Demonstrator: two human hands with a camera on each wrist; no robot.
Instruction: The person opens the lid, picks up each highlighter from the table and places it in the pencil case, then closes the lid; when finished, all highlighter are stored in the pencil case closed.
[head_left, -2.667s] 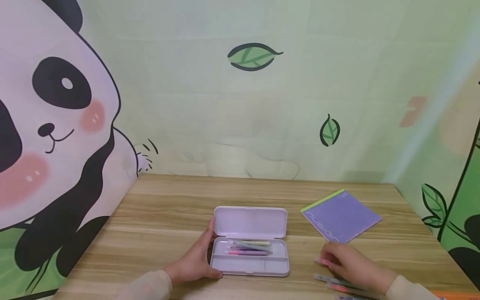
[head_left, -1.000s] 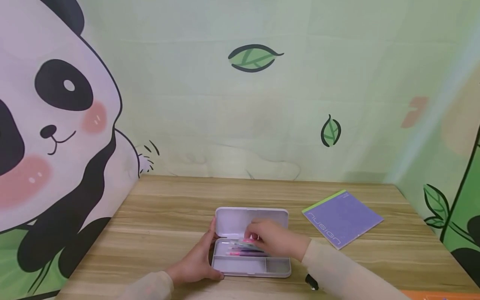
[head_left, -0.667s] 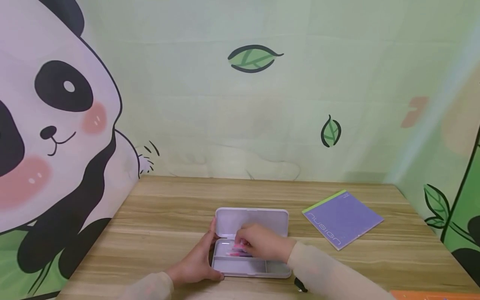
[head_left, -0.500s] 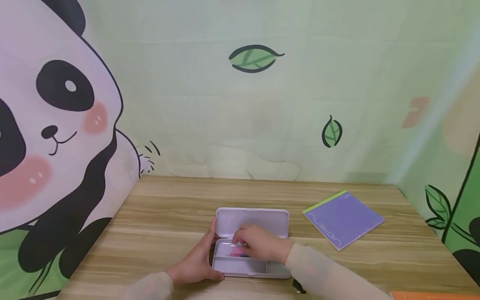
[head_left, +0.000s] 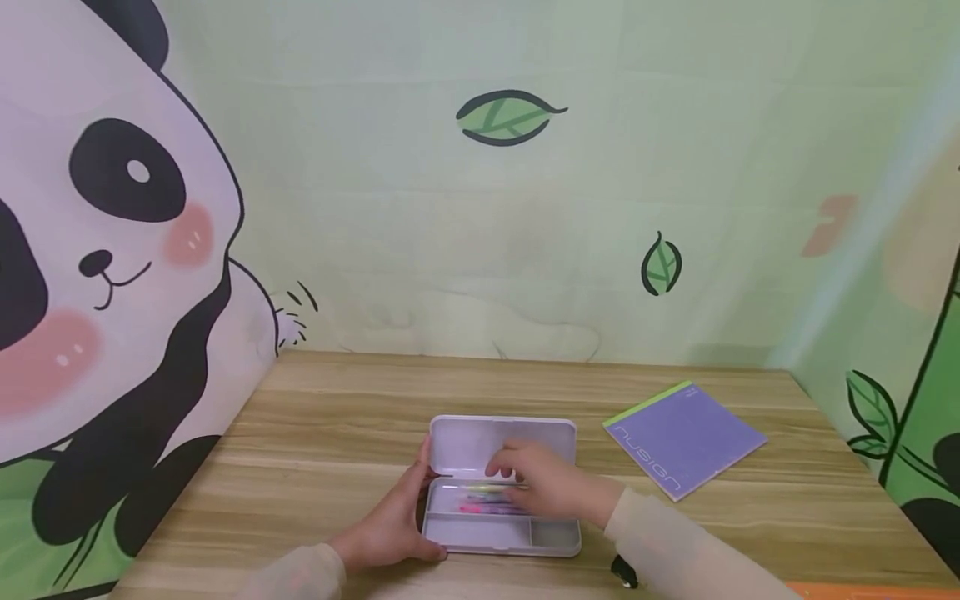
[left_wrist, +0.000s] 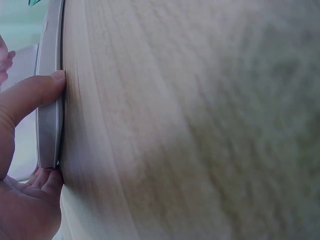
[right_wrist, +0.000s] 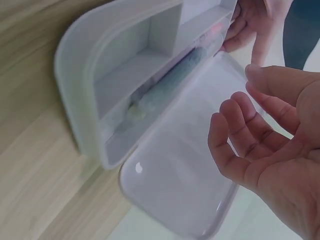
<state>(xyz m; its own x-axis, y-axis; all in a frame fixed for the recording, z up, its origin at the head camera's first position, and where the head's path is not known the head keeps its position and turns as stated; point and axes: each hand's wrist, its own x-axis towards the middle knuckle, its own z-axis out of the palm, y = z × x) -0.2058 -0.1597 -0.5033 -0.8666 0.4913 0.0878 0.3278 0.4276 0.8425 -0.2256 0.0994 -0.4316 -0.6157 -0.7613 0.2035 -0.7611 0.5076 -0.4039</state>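
Observation:
A pale lilac pencil case [head_left: 477, 532] lies on the wooden table with its lid [head_left: 465, 443] raised. Several slim pens [head_left: 483, 507], some with pink or yellow-green parts, lie in its long back compartment. My left hand [head_left: 390, 518] grips the case's left end; in the left wrist view the thumb presses the front wall [left_wrist: 48, 127] and the fingers bend round the end. Just above the compartment is my right hand [head_left: 551, 483], covering the pens' right ends. The right wrist view shows its fingers [right_wrist: 245, 130] loosely curved with nothing between them, before the lid.
A purple notebook [head_left: 686, 442] with a green spine lies to the right of the case. A small black-tipped item [head_left: 623, 572] shows beside the right sleeve [head_left: 675, 542]. An orange object [head_left: 862, 591] is at the bottom right edge. The panda backdrop [head_left: 517, 250] stands behind the table.
My right hand has carried a pink pen from the table at right into the case, released it, and drawn back slightly up and right. The left hand keeps its grip.

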